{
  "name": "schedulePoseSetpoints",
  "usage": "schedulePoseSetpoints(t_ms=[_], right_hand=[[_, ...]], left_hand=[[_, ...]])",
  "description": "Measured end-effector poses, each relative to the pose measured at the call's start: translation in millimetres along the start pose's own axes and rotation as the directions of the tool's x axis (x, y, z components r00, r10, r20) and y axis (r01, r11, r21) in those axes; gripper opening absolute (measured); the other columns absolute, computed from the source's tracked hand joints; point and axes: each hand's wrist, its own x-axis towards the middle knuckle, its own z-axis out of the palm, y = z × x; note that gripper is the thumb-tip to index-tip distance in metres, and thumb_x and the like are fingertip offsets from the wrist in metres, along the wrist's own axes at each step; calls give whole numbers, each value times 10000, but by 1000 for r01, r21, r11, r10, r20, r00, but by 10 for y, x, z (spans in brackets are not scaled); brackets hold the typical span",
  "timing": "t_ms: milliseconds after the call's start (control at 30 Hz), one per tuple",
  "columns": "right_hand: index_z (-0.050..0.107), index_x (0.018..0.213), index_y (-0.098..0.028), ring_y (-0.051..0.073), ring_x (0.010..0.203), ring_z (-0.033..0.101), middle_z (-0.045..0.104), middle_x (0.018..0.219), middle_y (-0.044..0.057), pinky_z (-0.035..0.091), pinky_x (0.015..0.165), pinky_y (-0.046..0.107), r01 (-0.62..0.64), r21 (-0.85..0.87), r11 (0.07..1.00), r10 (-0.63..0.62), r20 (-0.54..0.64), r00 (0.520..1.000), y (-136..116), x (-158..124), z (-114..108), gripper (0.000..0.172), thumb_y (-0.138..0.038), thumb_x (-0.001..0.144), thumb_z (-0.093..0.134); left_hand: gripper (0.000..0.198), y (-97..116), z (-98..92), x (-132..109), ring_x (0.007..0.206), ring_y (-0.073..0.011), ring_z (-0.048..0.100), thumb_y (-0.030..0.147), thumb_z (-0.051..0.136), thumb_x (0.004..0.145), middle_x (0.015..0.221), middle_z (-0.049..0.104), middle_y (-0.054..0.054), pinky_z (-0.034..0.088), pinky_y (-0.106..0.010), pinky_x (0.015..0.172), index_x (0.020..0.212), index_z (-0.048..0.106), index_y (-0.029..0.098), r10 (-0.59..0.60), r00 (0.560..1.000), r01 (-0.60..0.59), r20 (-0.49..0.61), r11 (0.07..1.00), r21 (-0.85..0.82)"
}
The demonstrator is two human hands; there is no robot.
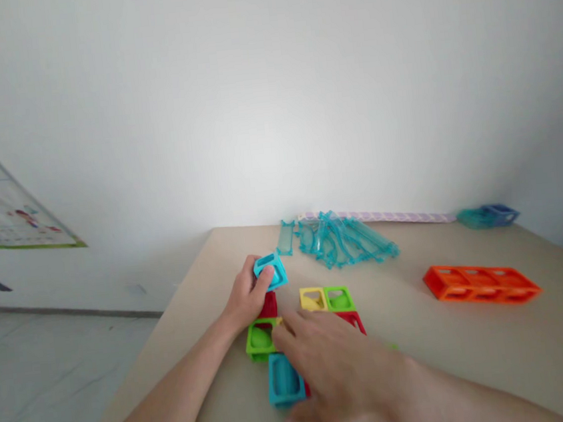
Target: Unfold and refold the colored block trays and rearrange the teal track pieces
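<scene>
My left hand (249,288) is closed around a light blue cube block (274,272), its thumb pressed on the block's near face. Just below that hand sits a red block (268,305). My right hand (330,360), a little blurred, hovers over a cluster of cube blocks with its thumb and fingers apart, and I see nothing held in it. Around it show a green block (261,338), a blue block (285,380), a yellow block (313,299) and a lime green block (339,297). The hand and forearm hide part of the cluster.
Several translucent teal track pieces (339,238) are heaped at the table's back edge by the wall. An orange row of joined blocks (480,283) lies on the right. A dark blue block (500,215) rests in the far right corner. The table's left edge drops to the floor.
</scene>
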Motion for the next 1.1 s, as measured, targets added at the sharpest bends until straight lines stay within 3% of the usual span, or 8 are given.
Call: schedulePoseSetpoints(t_ms=[133, 367, 467, 633, 767, 867, 967, 1100], right_hand=[[574, 981, -155, 255, 852, 554, 583, 962, 100, 459, 706, 358, 44, -110, 993, -41, 29, 999, -32, 42, 138, 434, -494, 727, 668], [604, 830, -164, 190, 746, 528, 577, 888, 75, 361, 564, 290, 156, -85, 984, -161, -46, 986, -39, 68, 256, 210, -372, 822, 577], [608, 746, -156, 156, 676, 507, 585, 808, 66, 318, 537, 286, 192, -43, 980, -195, -82, 977, -40, 81, 282, 233, -285, 893, 481], [582, 669, -151, 123, 641, 523, 600, 713, 29, 371, 584, 243, 40, 296, 954, 7, -156, 988, 71, 144, 246, 223, -226, 868, 517], [601, 771, -161, 101, 541, 545, 609, 630, -11, 399, 521, 202, -77, 708, 702, 172, -64, 983, 213, 171, 79, 201, -234, 898, 464], [617, 869, -157, 114, 564, 585, 651, 682, -1, 450, 539, 207, -54, 838, 543, 279, -119, 953, 338, 171, -97, 181, -273, 894, 479], [641, 899, -152, 144, 658, 623, 675, 740, 19, 481, 594, 225, -10, 811, 585, 382, -265, 885, 501, 163, -225, 176, -272, 863, 518], [665, 916, -158, 167, 704, 637, 691, 775, 31, 495, 627, 247, -72, 723, 688, 454, -351, 819, 680, 166, -262, 195, -269, 848, 520]], left_hand=[[326, -2, 21, -6, 625, -146, 585, 531, 426, 905, 705, 586, 26, 462, -258, 612, 954, 451, 210, -95, 995, 93, -10, 988, -125], [317, -12, 47, 0, 597, -129, 546, 515, 442, 906, 678, 585, 20, 429, -240, 590, 926, 485, 201, -87, 996, 82, -24, 986, -144], [302, -23, 61, -17, 593, -123, 519, 502, 441, 910, 666, 567, 30, 410, -236, 585, 910, 487, 203, -66, 998, 64, -17, 989, -136], [278, -27, 62, -28, 611, -114, 466, 477, 468, 903, 654, 482, 55, 390, -228, 595, 879, 489, 201, -44, 998, 42, -37, 998, -53], [264, -13, 28, 6, 714, -127, 537, 430, 577, 851, 762, 547, 33, 431, -233, 653, 932, 491, 193, 7, 999, -14, -41, 987, -161], [332, -7, -5, 38, 793, -153, 583, 359, 699, 760, 840, 592, 9, 469, -258, 720, 975, 508, 193, 99, 991, -120, -91, 958, -259], [437, -10, -41, 46, 890, -180, 604, 306, 753, 703, 982, 622, -41, 487, -280, 792, 1071, 548, 190, 162, 974, -200, -158, 943, -268], [547, -2, -94, 9, 1041, -217, 586, 297, 748, 722, 1179, 588, -106, 479, -300, 883, 1224, 560, 186, 251, 964, -263, -87, 946, -187]])
